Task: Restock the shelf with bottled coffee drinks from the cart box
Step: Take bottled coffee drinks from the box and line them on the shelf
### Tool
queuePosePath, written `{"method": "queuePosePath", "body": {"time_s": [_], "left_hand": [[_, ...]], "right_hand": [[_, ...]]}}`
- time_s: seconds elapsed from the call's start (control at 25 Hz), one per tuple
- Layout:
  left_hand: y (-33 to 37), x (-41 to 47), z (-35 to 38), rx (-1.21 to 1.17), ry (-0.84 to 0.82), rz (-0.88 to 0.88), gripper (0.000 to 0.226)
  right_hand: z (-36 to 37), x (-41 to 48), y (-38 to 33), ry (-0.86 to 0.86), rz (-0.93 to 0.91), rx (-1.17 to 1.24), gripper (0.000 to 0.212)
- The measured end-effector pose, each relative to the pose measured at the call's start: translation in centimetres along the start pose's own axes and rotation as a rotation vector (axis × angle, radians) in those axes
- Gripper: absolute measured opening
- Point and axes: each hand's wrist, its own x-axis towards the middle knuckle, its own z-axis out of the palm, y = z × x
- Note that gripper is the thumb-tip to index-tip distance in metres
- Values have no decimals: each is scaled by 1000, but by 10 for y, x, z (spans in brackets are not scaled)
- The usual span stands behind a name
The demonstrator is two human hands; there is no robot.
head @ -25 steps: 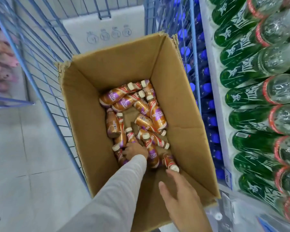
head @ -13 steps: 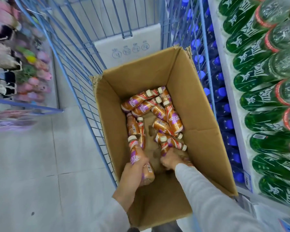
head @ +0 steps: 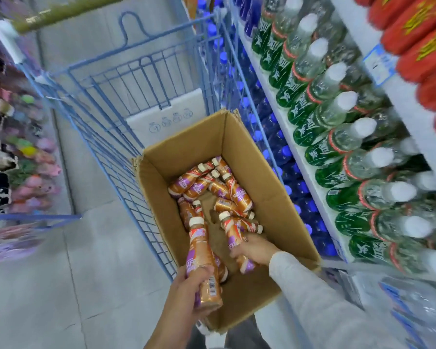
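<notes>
Down in the cardboard box point(head: 275, 197), sitting at the near end of the blue wire cart point(head: 126, 137), both hands are busy. The left grip point(head: 186, 290) at 6 o'clock is clenched round the lower half of a coffee bottle point(head: 199, 248), cap pointing to 12 o'clock, body raised over the box's near-left edge. Barcode facing up, copper and purple label showing.

Over at 5 o'clock the right grip point(head: 254, 248), white sleeve behind it, is inside the box with fingers curled round a second coffee bottle point(head: 233, 238); its cream cap tilts toward 11 o'clock and its base pokes out below the hand. Another bottle lies touching that hand; I cannot tell whether it is held too.

The loose coffee bottles point(head: 212, 185) lie on their sides in a jumble on the box floor, mostly toward the far end.

At 3 o'clock, the shelf point(head: 310, 177) runs alongside the cart, lined with green-labelled bottles point(head: 337, 157) with white caps. Blue-capped bottles point(head: 280, 152) sit lower down, beyond the cart's wire side. Red packs point(head: 413, 46) fill the tier at 1 o'clock. A white carton point(head: 166, 117) stands behind the box at 12 o'clock.
</notes>
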Motion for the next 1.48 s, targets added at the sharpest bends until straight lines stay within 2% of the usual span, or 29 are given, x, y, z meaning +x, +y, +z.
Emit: {"method": "queuePosePath", "body": {"time_s": [0.16, 0.24, 0.32, 0.4, 0.48, 0.6, 0.84, 0.96, 1.08, 1.16, 1.32, 1.4, 1.48], "left_hand": [[11, -39, 2, 151, -203, 180, 38], [15, -58, 13, 220, -290, 262, 41], [13, -78, 25, 293, -397, 340, 57], [1, -102, 40, 415, -514, 431, 65], [-17, -133, 60, 538, -624, 524, 60], [-56, -174, 88, 627, -750, 652, 48], [-174, -224, 152, 796, -1090, 738, 67], [-253, -244, 181, 785, -1195, 735, 73], [-330, -276, 206, 769, -1215, 709, 62], [-365, -295, 216, 759, -1280, 745, 66], [-415, -331, 233, 799, -1395, 800, 72], [-430, -341, 243, 830, -1414, 787, 78], [-442, -347, 256, 870, -1413, 789, 78]], "right_hand": [[2, -133, 24, 155, -240, 635, 60], [16, -188, 45, 197, -360, 953, 64], [31, -225, 66, 246, -458, 1221, 71], [42, -251, 87, 346, -523, 1405, 72], [47, -276, 111, 460, -582, 1530, 78], [51, -312, 149, 638, -642, 1604, 102], [60, -398, 273, 916, -797, 1688, 119], [69, -441, 339, 1025, -905, 1711, 113], [81, -480, 403, 1171, -934, 1736, 86], [91, -499, 436, 1273, -928, 1750, 72], [105, -531, 481, 1406, -912, 1794, 82], [106, -540, 496, 1432, -928, 1803, 75], [102, -546, 511, 1443, -941, 1788, 76]]}}
